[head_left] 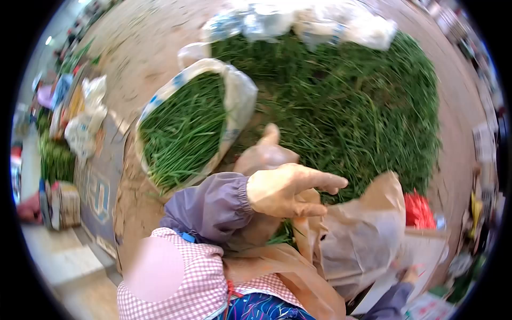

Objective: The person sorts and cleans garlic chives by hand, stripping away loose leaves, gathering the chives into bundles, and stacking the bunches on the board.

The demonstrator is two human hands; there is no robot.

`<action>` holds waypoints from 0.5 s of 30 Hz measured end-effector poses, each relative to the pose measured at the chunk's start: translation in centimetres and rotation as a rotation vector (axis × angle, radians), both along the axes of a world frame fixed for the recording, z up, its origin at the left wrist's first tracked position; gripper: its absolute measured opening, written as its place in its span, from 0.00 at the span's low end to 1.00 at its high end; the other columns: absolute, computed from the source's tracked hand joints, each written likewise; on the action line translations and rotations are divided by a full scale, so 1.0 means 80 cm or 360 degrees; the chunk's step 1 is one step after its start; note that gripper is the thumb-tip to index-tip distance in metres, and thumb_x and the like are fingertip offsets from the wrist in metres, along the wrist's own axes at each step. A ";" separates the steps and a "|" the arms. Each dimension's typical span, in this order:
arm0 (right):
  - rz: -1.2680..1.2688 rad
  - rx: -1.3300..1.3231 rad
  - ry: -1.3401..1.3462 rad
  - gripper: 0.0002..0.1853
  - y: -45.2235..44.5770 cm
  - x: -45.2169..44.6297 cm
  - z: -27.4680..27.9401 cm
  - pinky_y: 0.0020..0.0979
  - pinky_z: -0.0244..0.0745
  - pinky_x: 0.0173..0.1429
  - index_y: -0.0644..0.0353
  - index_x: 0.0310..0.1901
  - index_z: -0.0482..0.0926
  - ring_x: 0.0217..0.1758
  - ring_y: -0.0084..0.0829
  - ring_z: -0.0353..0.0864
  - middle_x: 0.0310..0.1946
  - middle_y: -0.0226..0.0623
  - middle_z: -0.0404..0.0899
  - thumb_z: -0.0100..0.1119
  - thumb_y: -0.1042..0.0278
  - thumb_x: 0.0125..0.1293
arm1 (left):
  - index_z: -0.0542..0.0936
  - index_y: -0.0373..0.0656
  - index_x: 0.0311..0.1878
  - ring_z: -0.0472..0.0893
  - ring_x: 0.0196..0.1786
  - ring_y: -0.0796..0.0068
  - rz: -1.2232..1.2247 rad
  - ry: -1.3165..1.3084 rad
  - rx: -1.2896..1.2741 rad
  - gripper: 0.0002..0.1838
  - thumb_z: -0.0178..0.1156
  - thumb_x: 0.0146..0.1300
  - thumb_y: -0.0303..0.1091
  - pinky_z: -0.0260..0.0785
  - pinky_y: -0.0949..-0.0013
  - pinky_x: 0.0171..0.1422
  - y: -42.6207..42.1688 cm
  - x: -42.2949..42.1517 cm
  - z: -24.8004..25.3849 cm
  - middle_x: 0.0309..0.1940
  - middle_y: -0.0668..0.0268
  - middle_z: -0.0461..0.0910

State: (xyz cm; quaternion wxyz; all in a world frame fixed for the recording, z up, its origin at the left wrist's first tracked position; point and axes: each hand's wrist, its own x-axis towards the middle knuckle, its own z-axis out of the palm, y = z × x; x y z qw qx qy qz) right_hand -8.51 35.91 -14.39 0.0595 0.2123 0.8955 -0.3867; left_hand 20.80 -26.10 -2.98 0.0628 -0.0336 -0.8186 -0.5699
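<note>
The tan bag (362, 234), by the near edge of the green heap (352, 112), seems light and soft, best held at its rim; the left grip (280, 189) is spread beside it, the right grip (409, 275) I cannot tell.

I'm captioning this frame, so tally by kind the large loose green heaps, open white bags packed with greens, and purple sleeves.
Large loose green heap: 1
Open white bag packed with greens: 1
Purple sleeves: 2
Total: 4
</note>
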 end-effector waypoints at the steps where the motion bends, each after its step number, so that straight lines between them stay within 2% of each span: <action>1: 0.0145 0.0411 -0.0090 0.11 -0.011 0.000 0.016 0.34 0.65 0.37 0.56 0.35 0.71 0.31 0.32 0.67 0.29 0.35 0.67 0.54 0.57 0.65 | 0.71 0.39 0.65 0.81 0.51 0.63 0.0149 0.0007 0.0108 0.28 0.63 0.64 0.37 0.73 0.64 0.57 -0.011 0.018 -0.006 0.49 0.55 0.82; 3: 0.0494 0.1495 -0.0237 0.16 -0.075 -0.015 0.074 0.36 0.63 0.51 0.60 0.47 0.70 0.46 0.39 0.67 0.44 0.43 0.67 0.56 0.60 0.63 | 0.71 0.42 0.66 0.80 0.52 0.71 0.0445 0.0050 0.0336 0.26 0.62 0.66 0.35 0.71 0.68 0.59 -0.035 0.052 -0.016 0.51 0.58 0.81; 4: 0.0655 0.1829 -0.0209 0.20 -0.110 -0.027 0.097 0.37 0.62 0.58 0.62 0.53 0.69 0.54 0.42 0.67 0.52 0.47 0.67 0.56 0.61 0.63 | 0.71 0.42 0.66 0.79 0.53 0.72 0.0662 0.0115 0.0651 0.26 0.62 0.66 0.35 0.71 0.68 0.60 -0.040 0.068 -0.040 0.51 0.60 0.81; 5: 0.0835 0.1967 -0.0104 0.25 -0.147 -0.046 0.114 0.39 0.61 0.66 0.64 0.59 0.69 0.61 0.46 0.67 0.59 0.50 0.67 0.57 0.62 0.62 | 0.71 0.41 0.66 0.78 0.54 0.74 0.0877 0.0186 0.0975 0.25 0.62 0.67 0.35 0.70 0.69 0.61 -0.048 0.084 -0.055 0.51 0.62 0.80; 6: 0.1051 0.1906 0.0035 0.31 -0.185 -0.065 0.123 0.40 0.60 0.73 0.66 0.65 0.68 0.69 0.49 0.67 0.67 0.54 0.67 0.58 0.63 0.61 | 0.71 0.41 0.66 0.77 0.55 0.74 0.1083 0.0100 0.1065 0.24 0.60 0.69 0.35 0.69 0.69 0.62 -0.054 0.103 -0.059 0.53 0.64 0.79; 7: 0.1343 0.1592 0.0246 0.31 -0.220 -0.101 0.113 0.39 0.60 0.72 0.66 0.66 0.67 0.69 0.48 0.68 0.66 0.53 0.68 0.58 0.62 0.63 | 0.73 0.40 0.64 0.77 0.55 0.76 0.1253 0.0035 0.1323 0.22 0.61 0.68 0.32 0.67 0.71 0.63 -0.061 0.122 -0.073 0.51 0.64 0.80; 8: 0.1646 0.1269 0.0396 0.31 -0.261 -0.131 0.107 0.37 0.61 0.72 0.66 0.67 0.67 0.68 0.46 0.69 0.65 0.52 0.69 0.59 0.61 0.64 | 0.73 0.38 0.63 0.78 0.54 0.75 0.1396 0.0011 0.1231 0.22 0.60 0.68 0.33 0.69 0.71 0.61 -0.068 0.146 -0.106 0.51 0.62 0.80; 9: 0.1750 0.0763 0.0305 0.30 -0.351 -0.104 0.122 0.35 0.62 0.71 0.66 0.67 0.66 0.68 0.42 0.69 0.64 0.49 0.70 0.58 0.63 0.66 | 0.72 0.36 0.62 0.79 0.54 0.74 0.1531 -0.0008 0.1143 0.21 0.59 0.69 0.34 0.71 0.71 0.59 -0.072 0.167 -0.143 0.51 0.60 0.81; 10: 0.1822 0.0259 0.0193 0.29 -0.471 -0.045 0.144 0.33 0.62 0.70 0.66 0.67 0.66 0.67 0.37 0.70 0.64 0.47 0.71 0.58 0.64 0.67 | 0.73 0.35 0.61 0.79 0.53 0.74 0.1735 -0.0054 0.1243 0.21 0.59 0.69 0.33 0.72 0.71 0.58 -0.069 0.187 -0.169 0.50 0.59 0.81; 11: 0.2040 -0.0017 0.0218 0.26 -0.557 -0.001 0.144 0.34 0.62 0.71 0.64 0.68 0.66 0.65 0.37 0.71 0.65 0.45 0.70 0.53 0.72 0.69 | 0.73 0.34 0.60 0.80 0.51 0.74 0.1934 -0.0106 0.1338 0.20 0.59 0.68 0.33 0.72 0.72 0.57 -0.063 0.213 -0.193 0.48 0.59 0.82; 13: 0.2573 0.0059 0.0293 0.25 -0.716 0.090 0.153 0.34 0.66 0.68 0.65 0.65 0.70 0.64 0.35 0.74 0.60 0.43 0.75 0.57 0.73 0.66 | 0.77 0.34 0.55 0.82 0.46 0.73 0.2246 -0.0137 0.1608 0.16 0.59 0.68 0.32 0.74 0.73 0.55 -0.040 0.269 -0.244 0.44 0.58 0.83; 14: 0.2776 -0.0031 0.0286 0.24 -0.785 0.153 0.148 0.34 0.69 0.67 0.64 0.62 0.73 0.61 0.35 0.77 0.58 0.44 0.78 0.59 0.75 0.63 | 0.78 0.35 0.54 0.83 0.44 0.72 0.2496 -0.0086 0.1704 0.15 0.59 0.68 0.33 0.76 0.71 0.52 -0.026 0.297 -0.258 0.42 0.57 0.84; 15: 0.3072 -0.0030 0.0330 0.24 -0.841 0.207 0.141 0.34 0.71 0.64 0.63 0.61 0.75 0.58 0.37 0.79 0.56 0.46 0.79 0.61 0.75 0.61 | 0.78 0.36 0.51 0.83 0.41 0.71 0.2750 -0.0255 0.1716 0.15 0.60 0.68 0.36 0.77 0.69 0.51 -0.017 0.316 -0.247 0.39 0.59 0.84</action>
